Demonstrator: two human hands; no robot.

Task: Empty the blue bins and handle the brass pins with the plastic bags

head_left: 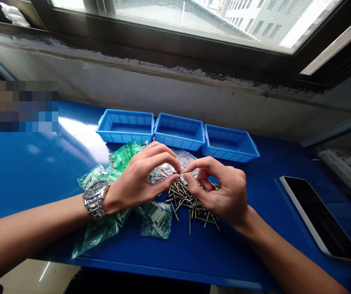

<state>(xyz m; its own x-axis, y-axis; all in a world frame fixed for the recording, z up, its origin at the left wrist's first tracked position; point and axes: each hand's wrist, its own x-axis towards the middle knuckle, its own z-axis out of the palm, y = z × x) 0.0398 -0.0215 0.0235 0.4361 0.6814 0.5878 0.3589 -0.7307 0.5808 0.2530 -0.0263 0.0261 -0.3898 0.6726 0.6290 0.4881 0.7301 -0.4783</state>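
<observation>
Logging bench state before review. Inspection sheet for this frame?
Surface: blue table, glossy, window glare at left.
Job's things: loose pile of small metal pins; one pin pinched between both hands.
Clutter: green plastic bags under the left arm; three blue bins in a row behind; tablet at right, screen dark.
Hands: left hand wears a wristwatch; right hand bare; fingertips meet over the pile.
Cables: nothing seen.
Surroundings: window above a worn wall.

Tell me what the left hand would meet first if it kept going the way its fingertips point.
Probably the right hand: the left hand points rightward, its fingertips nearly meeting the right's over the pile of metal pins; depth unclear.
</observation>
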